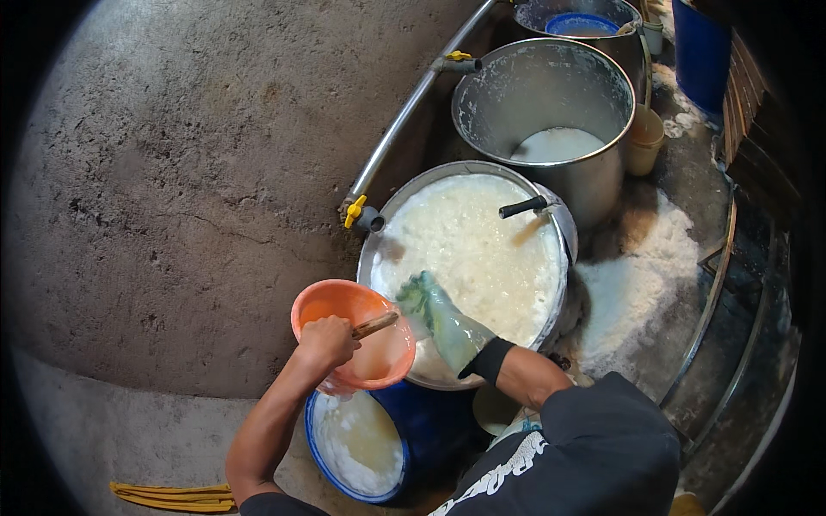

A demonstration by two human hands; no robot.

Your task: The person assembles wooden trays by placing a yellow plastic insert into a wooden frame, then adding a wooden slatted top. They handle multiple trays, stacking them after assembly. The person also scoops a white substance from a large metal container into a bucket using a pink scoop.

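Observation:
My left hand (pixel 327 342) is closed around a wooden handle (pixel 376 324) that lies across the mouth of an orange plastic bowl (pixel 344 294). Tilted and wet inside, the bowl hangs over the near left edge of a metal vat (pixel 559 322) and above a blue barrel (pixel 314 443). Foamy, pale liquid (pixel 469 249) nearly fills the vat. My right hand (pixel 428 311), in a wet green glove with a dark cuff, is at the bowl's right rim, over the vat. Its fingers are blurred, so their grip does not show.
A metal pipe (pixel 400 129) with yellow-handled valves runs along the rough wall. Behind the vat stands a taller steel drum (pixel 602 163) with white liquid low inside. A black handle (pixel 522 206) sticks over the vat's far right rim. Yellow folded material (pixel 172 497) lies lower left.

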